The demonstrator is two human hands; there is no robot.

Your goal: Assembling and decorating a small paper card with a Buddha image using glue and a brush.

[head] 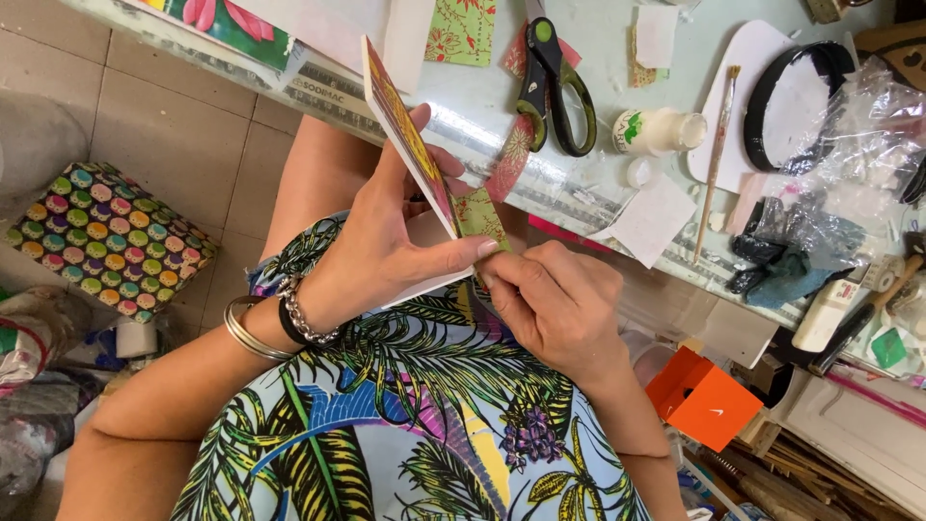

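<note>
Just above our lap, our left hand [381, 246] pinches a thin white board [410, 145] with a colourful face, tilted on edge near the table [579, 183]. Our right hand [555, 299] is curled, its fingertips [487, 278] pressing a green patterned paper strip [479, 214] against the board's lower end. On the table lie black-and-green scissors [552, 87], a small white glue bottle [659, 131] and a paintbrush [717, 154].

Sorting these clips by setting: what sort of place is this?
Probably a home craft workspace: scissors, a glue bottle and a paintbrush lie on the cluttered table.
</note>
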